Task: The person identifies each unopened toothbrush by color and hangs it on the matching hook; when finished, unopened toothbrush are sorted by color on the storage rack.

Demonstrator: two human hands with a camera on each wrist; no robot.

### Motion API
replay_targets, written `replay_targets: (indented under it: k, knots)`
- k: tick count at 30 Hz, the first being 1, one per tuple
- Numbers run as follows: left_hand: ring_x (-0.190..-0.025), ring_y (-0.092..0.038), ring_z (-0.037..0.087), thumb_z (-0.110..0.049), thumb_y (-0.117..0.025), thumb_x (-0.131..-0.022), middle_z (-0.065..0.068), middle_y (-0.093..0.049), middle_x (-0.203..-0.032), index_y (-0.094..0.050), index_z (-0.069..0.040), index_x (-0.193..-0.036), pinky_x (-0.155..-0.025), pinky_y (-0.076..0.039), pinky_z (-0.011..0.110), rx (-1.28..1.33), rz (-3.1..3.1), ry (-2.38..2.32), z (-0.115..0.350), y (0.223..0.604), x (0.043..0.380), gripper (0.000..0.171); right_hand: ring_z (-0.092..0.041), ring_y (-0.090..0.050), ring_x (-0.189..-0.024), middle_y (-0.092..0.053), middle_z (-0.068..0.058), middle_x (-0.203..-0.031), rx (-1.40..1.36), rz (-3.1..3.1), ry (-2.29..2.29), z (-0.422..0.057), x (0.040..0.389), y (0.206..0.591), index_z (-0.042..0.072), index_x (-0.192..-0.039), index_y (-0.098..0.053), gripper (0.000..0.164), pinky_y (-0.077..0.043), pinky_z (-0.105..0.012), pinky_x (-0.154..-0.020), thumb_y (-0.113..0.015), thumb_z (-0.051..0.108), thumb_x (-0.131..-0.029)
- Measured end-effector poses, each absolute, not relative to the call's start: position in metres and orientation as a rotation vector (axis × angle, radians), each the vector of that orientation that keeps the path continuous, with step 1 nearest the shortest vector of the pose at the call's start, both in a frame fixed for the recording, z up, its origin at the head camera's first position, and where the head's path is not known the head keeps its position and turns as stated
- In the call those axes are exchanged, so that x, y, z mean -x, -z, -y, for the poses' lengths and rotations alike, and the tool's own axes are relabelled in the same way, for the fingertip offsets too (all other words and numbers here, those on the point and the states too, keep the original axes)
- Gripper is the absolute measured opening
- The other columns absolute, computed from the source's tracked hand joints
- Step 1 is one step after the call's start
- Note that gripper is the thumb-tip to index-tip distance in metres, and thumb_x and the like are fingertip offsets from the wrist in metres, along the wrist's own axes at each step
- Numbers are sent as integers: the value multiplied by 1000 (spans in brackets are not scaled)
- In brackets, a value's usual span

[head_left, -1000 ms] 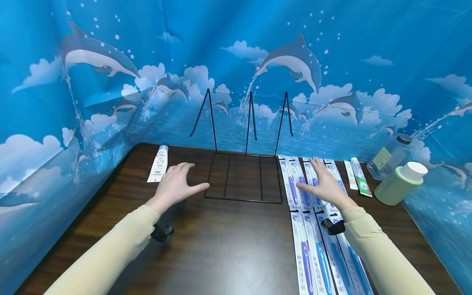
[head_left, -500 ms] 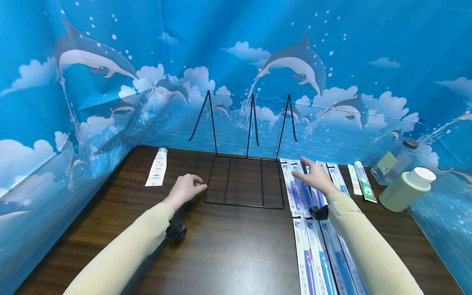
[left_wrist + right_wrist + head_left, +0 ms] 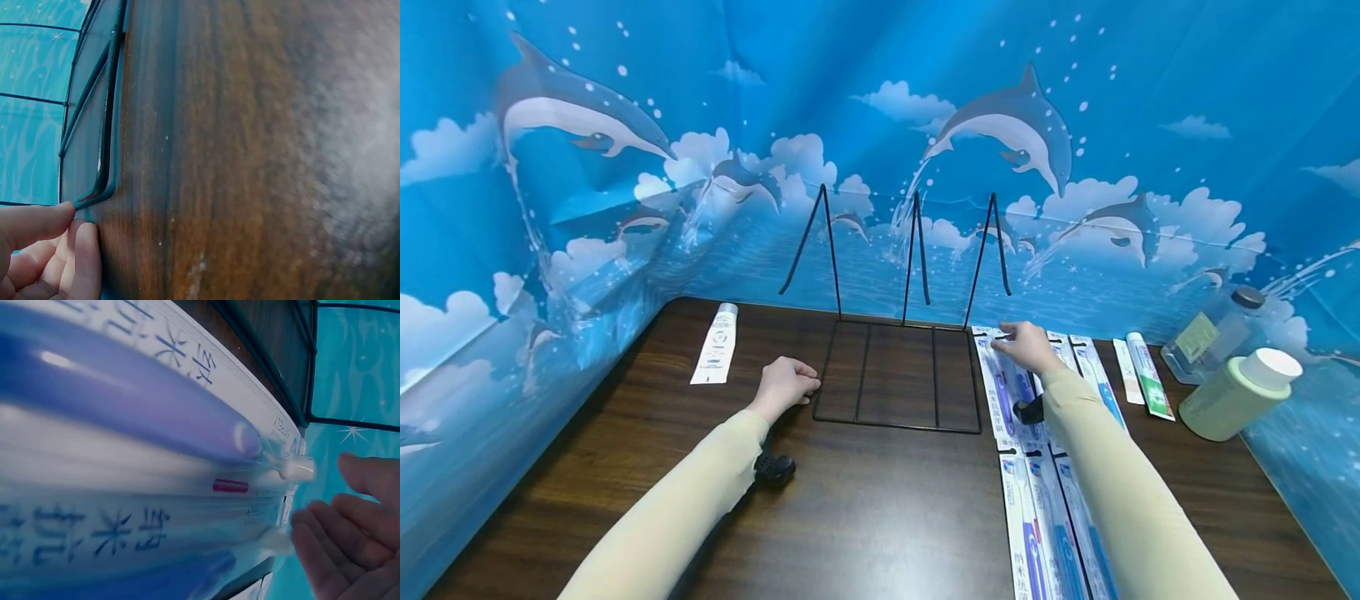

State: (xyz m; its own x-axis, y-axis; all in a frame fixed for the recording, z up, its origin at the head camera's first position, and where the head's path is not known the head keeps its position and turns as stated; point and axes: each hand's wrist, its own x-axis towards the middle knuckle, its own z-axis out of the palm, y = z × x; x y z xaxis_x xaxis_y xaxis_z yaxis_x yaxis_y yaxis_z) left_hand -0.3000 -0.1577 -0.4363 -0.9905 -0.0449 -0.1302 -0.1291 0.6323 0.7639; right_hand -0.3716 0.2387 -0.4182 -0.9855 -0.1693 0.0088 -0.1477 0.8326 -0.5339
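A black wire rack [image 3: 897, 426] with three bent upright prongs stands at the back of the wooden table. At its left side is my left hand [image 3: 786, 388]; in the left wrist view, thumb and fingers pinch the wire frame [image 3: 107, 125] at a corner. My right hand [image 3: 1028, 346] hovers over the far ends of several packaged toothbrushes [image 3: 997, 385], just right of the rack. Seen from the right wrist, this hand's thumb [image 3: 369, 475] stands apart from its loosely bent fingers, with nothing between them. The forearm hides part of the packs.
A white tube [image 3: 715, 346] lies at the back left. Right of the packs are a slim white box [image 3: 1127, 372], a green-and-white toothpaste tube [image 3: 1150, 375], a pale green bottle [image 3: 1228, 400] and a clear bottle [image 3: 1210, 333]. A blue dolphin-print curtain [image 3: 880, 83] hangs behind.
My left hand has moved right to the rack's side and its spread fingers have come together on the wire. The right hand has moved left over the packs, its fingers drawing closer.
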Motion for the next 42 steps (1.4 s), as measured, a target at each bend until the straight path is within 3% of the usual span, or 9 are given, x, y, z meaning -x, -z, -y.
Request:
replay_targets:
  k: [10,15,18,21,29,36,39,42]
  knots:
    - [-64,-63,10,-9,-69,-85,14,-71,-86,-72,4,-95,-61,-55,24,230,-2687,-1421,157,443,304,17,-38,-65,-90,-68,-25,-100,214,-3029,752,-229,389,427,-11,-103,-68,30,-52,-44,-80,-64,14,-87]
    - [-61,-64,11,-10,-71,-83,14,-70,-92,-72,2,-98,-61,-55,25,227,-2709,-1351,152,441,304,19,-30,-64,-71,-70,-23,-85,127,-3071,727,-224,391,429,-10,-90,-71,25,-53,-40,-68,-67,14,-83]
    - [-60,-65,13,-9,-72,-82,14,-71,-91,-72,1,-97,-60,-54,26,223,-2745,-1301,150,440,304,18,-26,-58,-61,-66,-18,-69,49,-3102,698,-221,391,429,-8,-72,-68,25,-50,-39,-61,-70,16,-79]
    - [-61,-65,15,-8,-71,-82,13,-71,-87,-73,1,-95,-61,-53,27,205,-2789,-1263,149,440,303,16,-25,-52,-58,-58,-11,-60,-41,-3114,686,-217,392,430,0,-58,-57,29,-48,-39,-58,-71,18,-77]
    - [-64,-66,16,-8,-71,-82,11,-72,-85,-72,0,-95,-62,-51,28,193,-2828,-1204,147,440,303,15,-27,-53,-62,-56,-12,-64,-194,-3115,682,-214,393,430,10,-55,-44,31,-47,-38,-55,-66,17,-77]
    - [-62,-64,14,-8,-72,-81,9,-71,-80,-72,0,-93,-65,-50,31,171,-2871,-1179,145,439,301,15,-25,-49,-56,-45,-3,-52,-196,-3180,738,-213,382,419,14,-49,-39,39,-44,-39,-53,-63,20,-79]
    - [-62,-63,15,-7,-71,-80,9,-71,-79,-72,1,-93,-66,-51,33,157,-2879,-1177,145,440,301,15,-22,-45,-51,-41,0,-47,-198,-3223,821,-213,377,408,12,-48,-41,39,-40,-36,-51,-61,18,-81]
    - [-62,-64,15,-7,-71,-80,10,-71,-78,-72,1,-93,-69,-51,35,153,-2895,-1166,147,441,303,15,-18,-47,-49,-49,-4,-51,-224,-3219,966,-214,371,394,6,-56,-53,28,-39,-31,-50,-58,15,-82]
